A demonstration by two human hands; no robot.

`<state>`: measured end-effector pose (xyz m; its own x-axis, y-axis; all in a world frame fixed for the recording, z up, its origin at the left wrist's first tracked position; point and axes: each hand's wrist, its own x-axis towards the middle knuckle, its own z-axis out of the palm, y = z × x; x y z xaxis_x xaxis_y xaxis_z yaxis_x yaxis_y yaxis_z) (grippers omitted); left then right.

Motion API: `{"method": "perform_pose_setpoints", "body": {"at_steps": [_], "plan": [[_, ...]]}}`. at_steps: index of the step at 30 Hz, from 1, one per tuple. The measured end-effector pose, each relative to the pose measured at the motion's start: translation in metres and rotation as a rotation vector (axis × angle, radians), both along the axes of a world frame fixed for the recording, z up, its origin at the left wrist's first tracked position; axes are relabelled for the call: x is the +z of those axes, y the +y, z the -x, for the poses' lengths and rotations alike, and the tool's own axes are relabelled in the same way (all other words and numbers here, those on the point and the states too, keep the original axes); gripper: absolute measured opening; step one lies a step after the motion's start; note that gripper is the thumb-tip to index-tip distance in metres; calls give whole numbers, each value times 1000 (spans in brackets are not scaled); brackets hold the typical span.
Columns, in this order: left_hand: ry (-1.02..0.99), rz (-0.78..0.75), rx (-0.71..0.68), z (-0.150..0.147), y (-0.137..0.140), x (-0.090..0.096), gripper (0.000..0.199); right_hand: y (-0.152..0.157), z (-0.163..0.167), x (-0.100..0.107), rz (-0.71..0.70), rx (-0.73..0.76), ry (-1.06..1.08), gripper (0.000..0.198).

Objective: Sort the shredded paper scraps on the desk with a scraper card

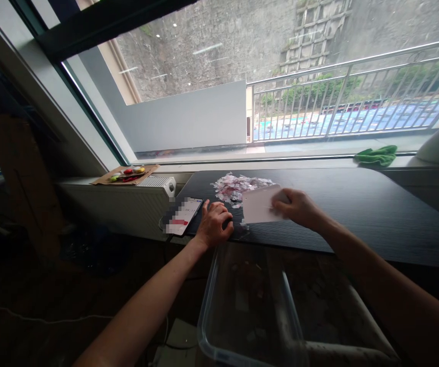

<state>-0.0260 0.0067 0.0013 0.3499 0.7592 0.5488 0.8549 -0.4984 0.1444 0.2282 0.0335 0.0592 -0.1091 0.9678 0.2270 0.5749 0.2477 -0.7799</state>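
My right hand grips a white rectangular card by its right end. The card hangs just in front of a heap of small pale paper-like scraps on the dark tabletop, hiding part of the heap. A few stray scraps lie near the table's front edge. Resting at that edge, my left hand has its fingers apart and curved, with nothing seen in them. Just left of it lies a phone with its screen lit. Below the edge is a clear plastic bin.
The dark table stands against a window. To the left, a radiator bears a piece of cardboard with small colourful items. A green cloth lies on the sill. Below, a white cable crosses the dark floor.
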Motion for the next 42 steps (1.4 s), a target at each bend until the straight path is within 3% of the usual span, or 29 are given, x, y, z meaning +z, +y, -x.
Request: {"method": "perform_pose_setpoints", "body": {"at_steps": [6,18,24,34,42], "plan": [[-4,4,-2,0,0,0,13,-4,5,6,14,26,24,9],[-3,0,5,0,0,1,13,-3,-17,-21,411,11,395,13],[-6,-10,9,0,0,0,12,-11,-14,-21,496,81,475,19],[-11,-5,13,-1,0,1,12,-13,-22,-19,548,187,451,30],[-12,-25,6,0,1,-1,13,-11,-7,-19,487,130,501,21]]}}
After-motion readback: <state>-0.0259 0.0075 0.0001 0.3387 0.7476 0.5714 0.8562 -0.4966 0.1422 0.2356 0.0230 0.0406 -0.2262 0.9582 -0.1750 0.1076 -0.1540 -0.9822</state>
